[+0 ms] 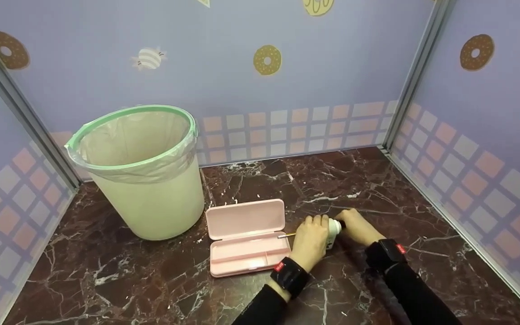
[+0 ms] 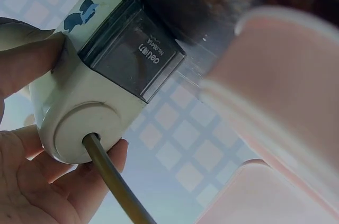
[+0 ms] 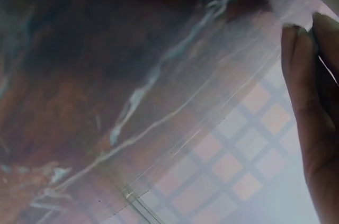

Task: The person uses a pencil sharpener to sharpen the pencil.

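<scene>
My left hand (image 1: 313, 239) grips a white pencil sharpener (image 1: 333, 232) with a dark clear shavings drawer (image 2: 139, 52). In the left wrist view, its thumb and fingers wrap the body. A yellowish pencil (image 2: 117, 184) sticks out of the round hole in the sharpener's front; its other end reaches over the edge of the pencil case in the head view. My right hand (image 1: 360, 228) pinches the dark crank handle (image 1: 342, 224) at the sharpener's far end. The right wrist view shows only its fingers (image 3: 302, 70) at the right edge, with the handle mostly hidden.
A pink pencil case (image 1: 239, 271) lies with its lid up, left of my left hand. Behind it on the left stands a pale bin (image 1: 160, 207) with a green rim and a clear liner. Patterned walls (image 1: 224, 81) enclose the dark marbled table (image 1: 160, 289).
</scene>
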`<act>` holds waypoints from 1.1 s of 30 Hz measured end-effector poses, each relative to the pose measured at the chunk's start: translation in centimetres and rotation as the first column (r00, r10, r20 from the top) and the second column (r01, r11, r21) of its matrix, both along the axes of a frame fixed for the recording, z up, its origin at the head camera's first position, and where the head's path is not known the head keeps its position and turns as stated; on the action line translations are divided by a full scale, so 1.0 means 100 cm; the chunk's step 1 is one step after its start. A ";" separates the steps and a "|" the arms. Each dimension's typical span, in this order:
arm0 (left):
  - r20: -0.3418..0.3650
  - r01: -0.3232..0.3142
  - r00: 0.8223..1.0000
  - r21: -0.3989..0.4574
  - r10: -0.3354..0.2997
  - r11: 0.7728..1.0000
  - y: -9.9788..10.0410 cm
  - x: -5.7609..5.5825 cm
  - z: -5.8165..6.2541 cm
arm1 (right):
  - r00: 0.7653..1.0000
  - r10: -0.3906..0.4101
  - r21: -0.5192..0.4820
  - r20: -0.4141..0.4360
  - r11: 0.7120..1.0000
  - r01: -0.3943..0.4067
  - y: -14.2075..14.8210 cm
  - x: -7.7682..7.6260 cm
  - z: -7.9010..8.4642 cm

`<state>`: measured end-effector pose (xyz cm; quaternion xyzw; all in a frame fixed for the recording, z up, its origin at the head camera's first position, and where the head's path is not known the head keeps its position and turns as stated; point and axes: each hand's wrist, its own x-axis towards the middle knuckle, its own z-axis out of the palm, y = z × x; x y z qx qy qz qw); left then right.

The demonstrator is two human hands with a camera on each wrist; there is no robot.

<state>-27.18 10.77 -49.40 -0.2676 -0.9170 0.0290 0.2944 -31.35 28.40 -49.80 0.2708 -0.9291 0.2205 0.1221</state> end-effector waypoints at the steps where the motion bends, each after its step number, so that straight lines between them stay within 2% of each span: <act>1: 0.003 -0.001 1.000 0.003 0.001 1.000 0.000 0.000 0.000 | 1.000 -0.001 -0.003 0.006 1.000 0.001 0.001 0.001 0.000; 8: 0.025 -0.014 1.000 0.010 0.014 1.000 0.003 0.002 0.002 | 0.998 0.005 -0.031 0.055 1.000 -0.004 0.004 0.011 0.003; 14: 0.033 -0.018 0.999 0.045 0.016 0.999 0.002 0.002 0.003 | 0.984 0.022 -0.054 0.177 0.998 -0.012 0.008 0.024 0.010; 17: 0.032 -0.025 0.999 0.053 0.023 0.998 0.001 0.002 0.003 | 0.976 0.043 -0.074 0.212 0.997 -0.028 0.010 0.033 0.012; 25: 0.037 -0.041 0.999 0.044 0.039 0.998 0.004 0.002 0.003 | 0.987 0.055 -0.073 0.149 0.996 -0.045 0.013 0.046 0.015; 33: 0.015 -0.062 0.998 0.042 0.061 0.997 0.005 0.004 0.001 | 0.991 0.093 -0.091 0.101 0.992 -0.084 0.018 0.059 0.025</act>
